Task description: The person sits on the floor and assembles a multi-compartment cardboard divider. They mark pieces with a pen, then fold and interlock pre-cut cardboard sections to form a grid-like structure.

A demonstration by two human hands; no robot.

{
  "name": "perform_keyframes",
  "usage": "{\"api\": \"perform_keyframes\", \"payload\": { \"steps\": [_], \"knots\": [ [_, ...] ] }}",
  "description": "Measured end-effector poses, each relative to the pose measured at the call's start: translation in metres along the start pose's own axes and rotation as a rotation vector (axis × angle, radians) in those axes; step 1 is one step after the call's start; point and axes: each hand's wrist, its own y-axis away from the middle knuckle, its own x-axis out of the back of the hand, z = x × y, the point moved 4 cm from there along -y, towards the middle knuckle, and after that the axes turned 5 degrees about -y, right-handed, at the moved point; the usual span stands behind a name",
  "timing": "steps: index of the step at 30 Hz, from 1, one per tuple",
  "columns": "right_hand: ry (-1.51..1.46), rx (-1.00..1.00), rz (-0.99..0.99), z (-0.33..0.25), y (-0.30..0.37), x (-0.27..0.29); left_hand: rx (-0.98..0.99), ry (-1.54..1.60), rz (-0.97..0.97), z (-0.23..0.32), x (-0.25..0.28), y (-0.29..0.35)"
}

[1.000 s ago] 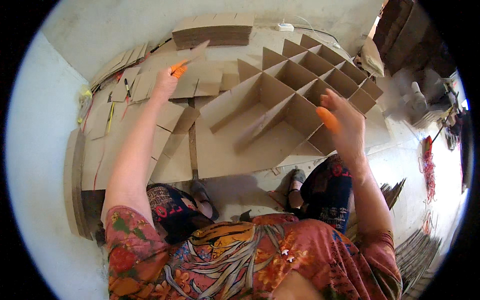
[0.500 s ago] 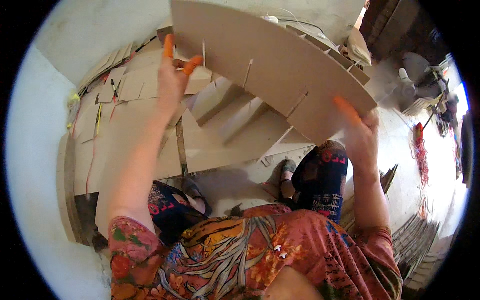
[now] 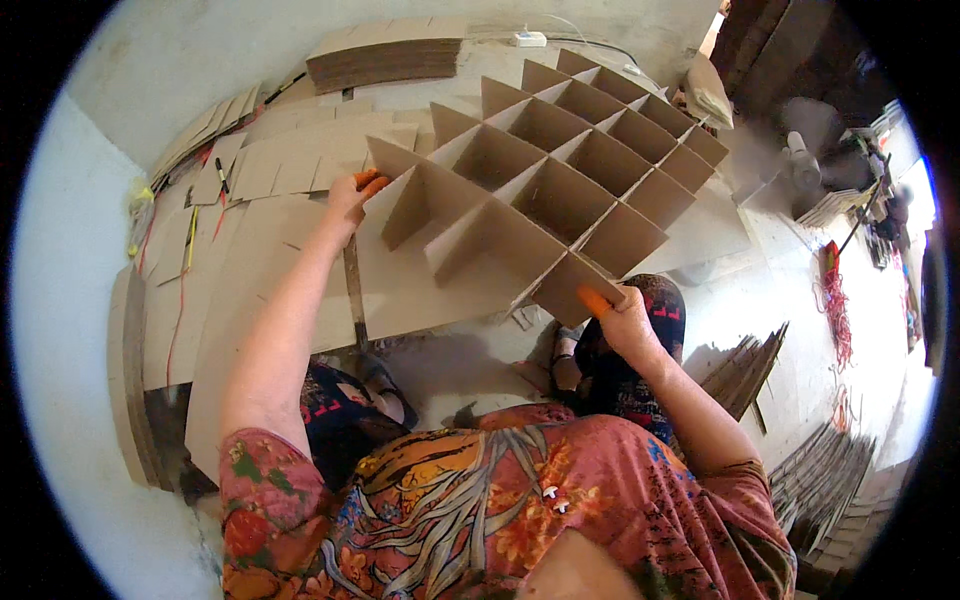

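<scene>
A brown cardboard divider grid (image 3: 545,170) of interlocking upright strips stands on flat cardboard sheets in front of me, its cells open at the top. My left hand (image 3: 350,202) is closed on a strip's end at the grid's left corner. My right hand (image 3: 630,325) pinches the nearest right corner of the grid, thumb on the near face; its other fingers are partly hidden. Orange coverings sit on some fingers of both hands. The strip along the near side runs between my two hands.
A thick stack of cardboard strips (image 3: 385,62) lies at the back by the wall. Slotted sheets (image 3: 275,165) overlap on the left, with a marker (image 3: 221,175) among them. More strips (image 3: 745,375) are bundled on the floor at right, near red string (image 3: 838,305).
The slotted cardboard strip held up in both hands has come down onto the near side of the grid. Both hands lowered with it, uncovering the cells and the back stack.
</scene>
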Motion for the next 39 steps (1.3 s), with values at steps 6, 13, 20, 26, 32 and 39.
{"api": "perform_keyframes", "payload": {
  "steps": [6,13,20,26,32,39],
  "knots": [
    [0.321,0.324,0.369,-0.07,-0.01,0.045,-0.048,0.252,0.06,-0.012,0.004,0.039],
    [0.253,-0.046,0.591,-0.019,-0.051,0.1,-0.078,0.585,-0.263,0.057,-0.078,0.09],
    [0.201,-0.116,0.072,-0.075,-0.046,0.001,-0.02,0.432,-0.634,0.063,-0.203,0.133],
    [-0.309,-0.172,0.145,-0.061,-0.013,0.077,-0.29,-0.155,-0.408,0.025,-0.175,0.118],
    [-0.083,0.074,0.812,-0.087,0.118,0.191,-0.345,-0.802,0.101,-0.002,-0.062,0.047],
    [1.128,-0.075,1.234,-0.021,0.234,0.275,-0.371,-1.183,0.174,-0.058,0.001,-0.05]
  ]
}}
